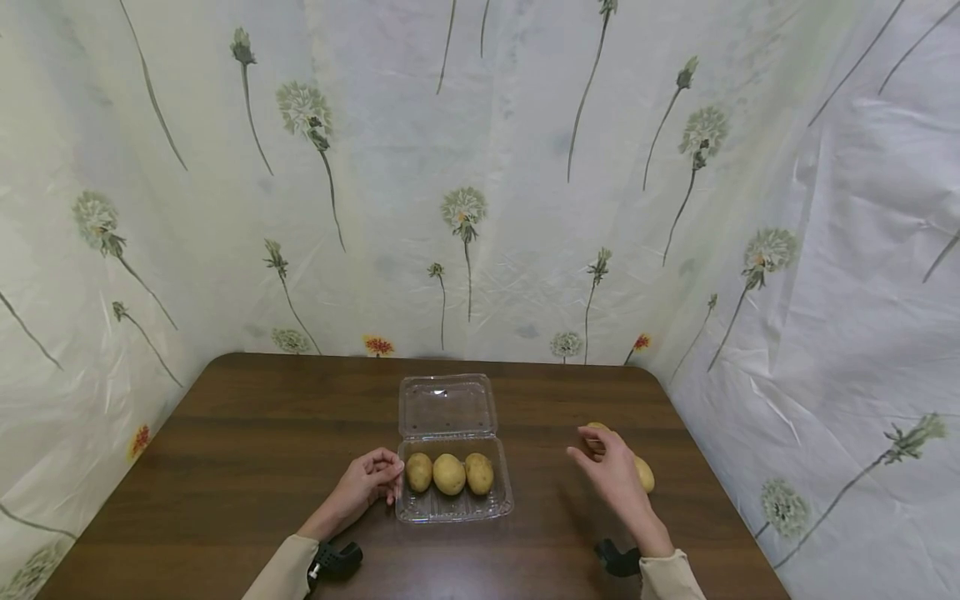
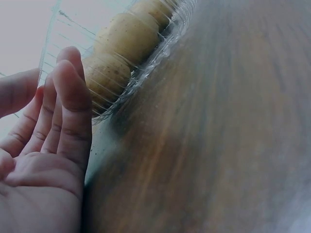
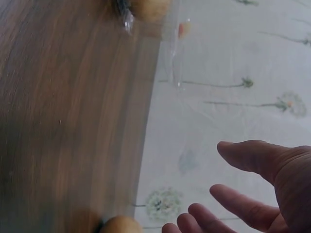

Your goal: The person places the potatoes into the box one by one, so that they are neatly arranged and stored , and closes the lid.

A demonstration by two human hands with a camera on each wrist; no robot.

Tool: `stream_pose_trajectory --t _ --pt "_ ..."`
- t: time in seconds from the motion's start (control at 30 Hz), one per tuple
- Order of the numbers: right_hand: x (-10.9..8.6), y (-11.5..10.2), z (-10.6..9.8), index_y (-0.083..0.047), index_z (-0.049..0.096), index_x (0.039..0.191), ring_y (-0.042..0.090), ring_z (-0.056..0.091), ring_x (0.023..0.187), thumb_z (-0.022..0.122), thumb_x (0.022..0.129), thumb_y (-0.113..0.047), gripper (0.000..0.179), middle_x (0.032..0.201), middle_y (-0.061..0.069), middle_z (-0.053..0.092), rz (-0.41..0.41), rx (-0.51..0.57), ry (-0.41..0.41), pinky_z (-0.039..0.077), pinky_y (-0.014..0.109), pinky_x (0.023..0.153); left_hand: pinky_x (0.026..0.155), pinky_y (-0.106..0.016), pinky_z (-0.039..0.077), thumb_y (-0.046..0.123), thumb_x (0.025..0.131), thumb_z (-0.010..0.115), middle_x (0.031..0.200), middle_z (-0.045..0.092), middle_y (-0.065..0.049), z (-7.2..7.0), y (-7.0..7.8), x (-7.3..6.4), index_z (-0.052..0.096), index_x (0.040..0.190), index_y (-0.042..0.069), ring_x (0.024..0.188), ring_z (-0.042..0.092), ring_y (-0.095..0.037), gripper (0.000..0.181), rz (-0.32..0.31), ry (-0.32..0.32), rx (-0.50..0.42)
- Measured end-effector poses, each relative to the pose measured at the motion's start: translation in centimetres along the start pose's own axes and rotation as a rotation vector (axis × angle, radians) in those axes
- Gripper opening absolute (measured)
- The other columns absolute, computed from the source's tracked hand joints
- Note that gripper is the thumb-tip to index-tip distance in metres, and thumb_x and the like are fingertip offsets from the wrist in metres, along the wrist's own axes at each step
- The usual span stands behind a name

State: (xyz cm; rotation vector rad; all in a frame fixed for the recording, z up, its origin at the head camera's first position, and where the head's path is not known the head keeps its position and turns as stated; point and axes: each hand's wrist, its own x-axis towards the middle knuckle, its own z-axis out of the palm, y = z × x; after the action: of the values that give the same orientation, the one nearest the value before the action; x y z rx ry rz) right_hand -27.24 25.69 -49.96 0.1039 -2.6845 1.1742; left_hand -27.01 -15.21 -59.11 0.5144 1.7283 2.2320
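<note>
A clear plastic clamshell box (image 1: 454, 514) stands on the table with its lid (image 1: 447, 406) folded back. In it lie three potatoes side by side: a left potato (image 1: 418, 472), a middle potato (image 1: 449, 474) and a right potato (image 1: 479, 473). My left hand (image 1: 362, 486) pinches the box's left rim between thumb and fingers. Over the table's right side, my right hand (image 1: 613, 471) is held with thumb and fingers spread apart and nothing between them. Behind it are a far potato (image 1: 597, 426) and a nearer potato (image 1: 645, 475), both partly hidden by the hand.
The brown wooden table (image 1: 300, 417) has rounded back corners. A flower-printed curtain (image 1: 525, 208) hangs behind it and along both sides. Dark camera mounts sit on both wrists, the left mount (image 1: 337, 560) close to the tabletop.
</note>
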Motion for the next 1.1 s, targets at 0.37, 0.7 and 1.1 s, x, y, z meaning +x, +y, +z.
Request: stream_pose_trajectory --t 0.37,0.7,1.1 --pt "-0.1 1.4 -1.8 -0.001 0.058 0.126 0.035 0.061 0.104 0.073 0.087 -0.029 0.05 0.115 0.023 0.059 0.01 -0.083 0.067 0.054 0.046 0.085 0.056 -0.021 0.05 0.01 0.1 0.051 0.079 0.062 0.0 0.0 0.0 0.0 0.043 0.108 -0.015 0.064 0.06 -0.009 0.028 -0.003 0.009 0.017" --pt "0.0 2.2 -3.0 0.002 0.052 0.131 0.039 0.057 0.113 0.069 0.09 -0.03 0.055 0.126 0.027 0.058 0.069 -0.127 0.058 0.046 0.051 0.093 0.055 -0.021 0.05 0.008 0.1 0.05 0.079 0.062 0.0 0.0 0.0 0.1 0.041 0.107 -0.017 0.064 0.061 -0.009 0.027 0.007 -0.006 0.008" --pt "-0.1 3.2 -4.0 0.004 0.048 0.134 0.045 0.05 0.123 0.069 0.09 -0.032 0.061 0.136 0.028 0.05 0.137 -0.12 0.051 0.042 0.056 0.099 0.056 -0.021 0.051 0.008 0.1 0.049 0.079 0.062 0.0 0.1 0.0 0.0 0.041 0.107 -0.017 0.064 0.061 -0.01 0.027 0.012 -0.009 0.004"
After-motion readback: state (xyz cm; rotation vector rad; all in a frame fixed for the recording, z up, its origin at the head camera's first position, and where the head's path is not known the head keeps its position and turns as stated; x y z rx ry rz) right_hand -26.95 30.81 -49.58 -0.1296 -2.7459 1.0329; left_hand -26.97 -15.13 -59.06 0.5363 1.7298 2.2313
